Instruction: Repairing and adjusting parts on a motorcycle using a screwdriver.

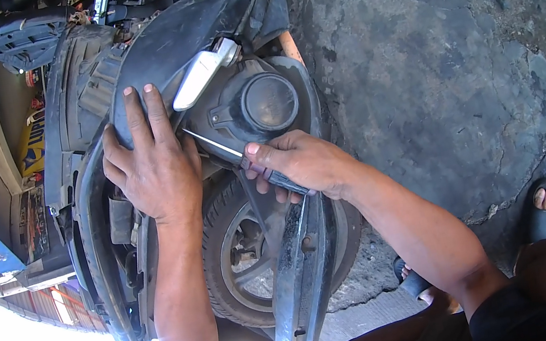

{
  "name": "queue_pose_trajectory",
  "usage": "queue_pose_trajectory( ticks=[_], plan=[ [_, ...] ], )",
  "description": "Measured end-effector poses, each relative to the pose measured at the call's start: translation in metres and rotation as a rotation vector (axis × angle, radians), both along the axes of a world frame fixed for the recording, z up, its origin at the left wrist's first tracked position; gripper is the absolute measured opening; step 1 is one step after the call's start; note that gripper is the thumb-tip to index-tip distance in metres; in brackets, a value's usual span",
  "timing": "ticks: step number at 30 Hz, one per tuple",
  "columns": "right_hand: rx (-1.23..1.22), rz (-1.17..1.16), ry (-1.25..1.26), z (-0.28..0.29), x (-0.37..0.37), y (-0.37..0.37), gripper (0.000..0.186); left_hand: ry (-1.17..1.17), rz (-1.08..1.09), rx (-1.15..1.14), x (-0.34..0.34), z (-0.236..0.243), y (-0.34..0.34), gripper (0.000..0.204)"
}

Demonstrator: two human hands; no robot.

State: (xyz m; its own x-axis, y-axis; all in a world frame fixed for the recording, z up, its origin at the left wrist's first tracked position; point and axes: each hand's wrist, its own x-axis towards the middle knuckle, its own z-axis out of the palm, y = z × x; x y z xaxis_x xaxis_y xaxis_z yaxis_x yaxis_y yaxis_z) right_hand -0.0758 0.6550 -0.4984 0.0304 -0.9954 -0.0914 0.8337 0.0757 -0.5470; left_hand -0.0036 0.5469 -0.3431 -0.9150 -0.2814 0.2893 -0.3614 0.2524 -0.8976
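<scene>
Fingers of the right hand [306,160] wrap around a screwdriver [216,144], perhaps to aim it; its tip is by the edge of a dark scooter panel [174,34]. The left hand [162,178] lies there, fingers spread, likely to steady it. Farther off are a wheel [213,260] and gray ground [419,95].

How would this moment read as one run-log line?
left hand: laid on dark body panel | right hand: gripping screwdriver | tip: near panel edge, contact unclear | round cover: right of tip
</scene>
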Motion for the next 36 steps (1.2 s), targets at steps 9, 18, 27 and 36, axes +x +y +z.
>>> queue_pose_trajectory(
  ticks=[9, 18, 27, 36],
  plan=[
    [0.146, -0.408, 0.633, 0.007, 0.016, 0.003, 0.049, 0.01, 0.007, 0.026, 0.0, -0.006, 0.002, 0.089],
    [0.082, -0.202, 0.337, -0.005, 0.005, -0.005, 0.048, -0.028, -0.02, 0.004, -0.008, -0.007, 0.007, 0.082],
    [0.201, -0.577, 0.743, 0.019, 0.012, 0.016, 0.044, -0.179, -0.322, 0.176, 0.007, -0.009, -0.008, 0.017],
    [0.095, -0.296, 0.326, 0.017, 0.006, -0.001, 0.036, -0.238, -0.284, 0.182, 0.007, 0.001, -0.01, 0.014]
  ],
)
